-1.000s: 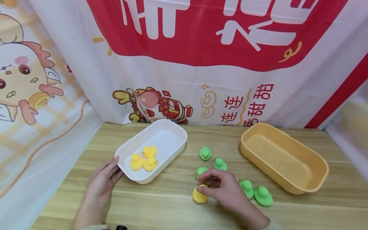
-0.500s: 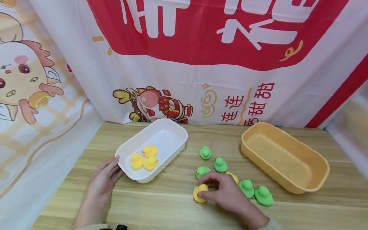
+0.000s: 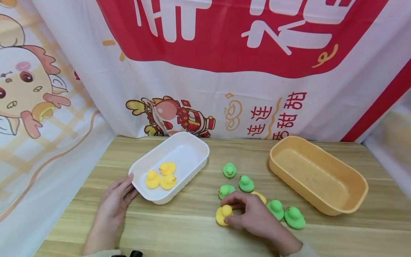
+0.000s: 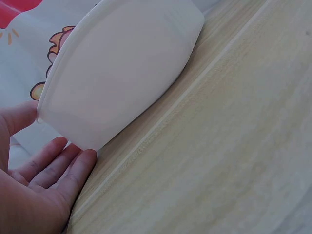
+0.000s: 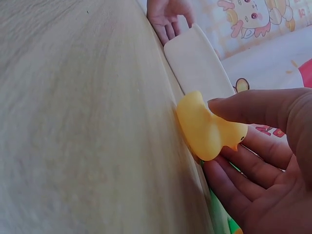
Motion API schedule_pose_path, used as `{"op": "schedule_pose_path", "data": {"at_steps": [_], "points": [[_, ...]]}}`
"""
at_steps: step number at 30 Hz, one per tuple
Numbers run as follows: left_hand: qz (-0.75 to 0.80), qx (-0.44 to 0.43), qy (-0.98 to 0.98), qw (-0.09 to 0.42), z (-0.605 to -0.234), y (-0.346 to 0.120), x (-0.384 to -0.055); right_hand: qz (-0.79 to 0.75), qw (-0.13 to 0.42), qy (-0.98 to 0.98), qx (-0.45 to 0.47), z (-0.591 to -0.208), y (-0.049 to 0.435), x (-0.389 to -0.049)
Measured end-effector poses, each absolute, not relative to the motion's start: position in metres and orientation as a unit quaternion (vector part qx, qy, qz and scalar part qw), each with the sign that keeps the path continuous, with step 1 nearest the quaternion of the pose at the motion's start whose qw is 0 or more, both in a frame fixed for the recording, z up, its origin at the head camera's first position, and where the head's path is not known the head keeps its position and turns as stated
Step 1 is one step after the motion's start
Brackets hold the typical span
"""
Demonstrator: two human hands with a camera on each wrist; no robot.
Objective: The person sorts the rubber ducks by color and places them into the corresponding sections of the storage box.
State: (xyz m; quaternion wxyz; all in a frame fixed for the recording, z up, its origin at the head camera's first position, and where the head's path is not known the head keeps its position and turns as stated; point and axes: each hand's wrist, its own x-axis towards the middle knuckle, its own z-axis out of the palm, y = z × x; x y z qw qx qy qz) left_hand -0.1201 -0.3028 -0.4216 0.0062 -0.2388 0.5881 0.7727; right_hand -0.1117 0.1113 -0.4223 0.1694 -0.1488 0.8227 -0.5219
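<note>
My right hand pinches a yellow rubber duck low at the table, thumb on one side and fingers on the other. The right wrist view shows the thumb on the duck. At the left, my left hand touches the near-left end of a white plastic tub. Its thumb is at the rim, and its straight fingers lie against the lower wall. Inside the tub sit 3 yellow ducks. Another yellow duck is partly hidden behind my right hand.
Several green rubber ducks lie around my right hand, two of them to its right. An orange-yellow tub with nothing in it stands at the right on the wooden table. A printed cloth hangs behind.
The pinched yellow duck has turned slightly between my right fingers. The other yellow duck shows more beside my right hand. My left hand and the white tub stay in place.
</note>
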Motion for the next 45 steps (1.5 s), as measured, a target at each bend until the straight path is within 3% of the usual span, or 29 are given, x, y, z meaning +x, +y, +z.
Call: {"op": "schedule_pose_path", "data": {"at_steps": [14, 37, 45], "points": [[0.769, -0.242, 0.592, 0.006, -0.422, -0.302, -0.122, -0.538, 0.168, 0.808, -0.169, -0.425, 0.115, -0.113], [0.783, -0.24, 0.575, 0.0, -0.421, -0.301, -0.12, -0.537, 0.089, 0.827, -0.141, -0.399, 0.124, -0.109], [0.778, -0.247, 0.578, 0.001, -0.42, -0.301, -0.121, -0.546, 0.039, 0.826, -0.134, -0.388, 0.139, -0.113]]}}
